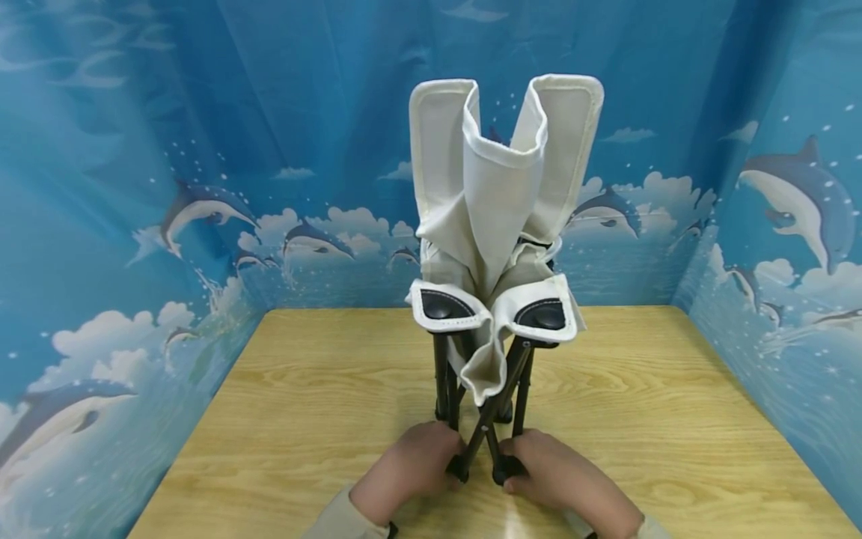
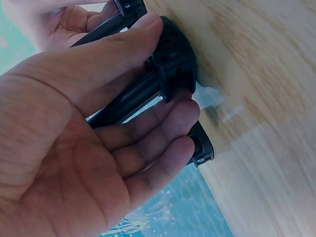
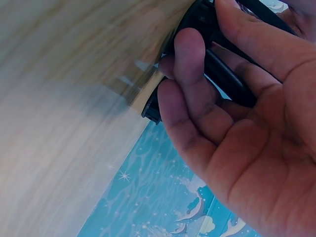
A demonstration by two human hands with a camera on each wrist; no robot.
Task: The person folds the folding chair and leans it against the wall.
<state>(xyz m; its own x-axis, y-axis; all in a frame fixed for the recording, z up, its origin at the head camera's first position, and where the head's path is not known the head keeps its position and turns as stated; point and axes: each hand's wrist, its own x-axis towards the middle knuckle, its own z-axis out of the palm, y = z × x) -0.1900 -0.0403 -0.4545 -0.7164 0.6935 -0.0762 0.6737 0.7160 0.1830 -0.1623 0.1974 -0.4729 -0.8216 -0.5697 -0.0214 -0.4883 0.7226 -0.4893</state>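
Folding chair (image 1: 502,187) w/ pale fabric & dark frame noted upright on desk (image 1: 323,397), legs drawn close tog. Fabric obs. creased inward down chair's middle: backrest bent into deep V at chair's top, seat sagging in a fold at chair's front. Black corner patches (image 1: 541,315) seen on both front seat corners of chair.

Hands found apart, each clamped at chair's base. L front foot (image 2: 175,59) gripped by L hand (image 1: 426,457) at chair's L side, w/ thumb & curled fingers. R front foot (image 3: 197,22) gripped by R hand (image 1: 555,468) at chair's R side, in same manner. Leg tubes (image 1: 473,453) seen crossed low on chair's front, betw. hands. Pale sleeves (image 1: 346,516) noted on near side of chair. Backdrop (image 1: 337,112), printed w/ dolphins & clouds, obs. behind & to both sides of chair.
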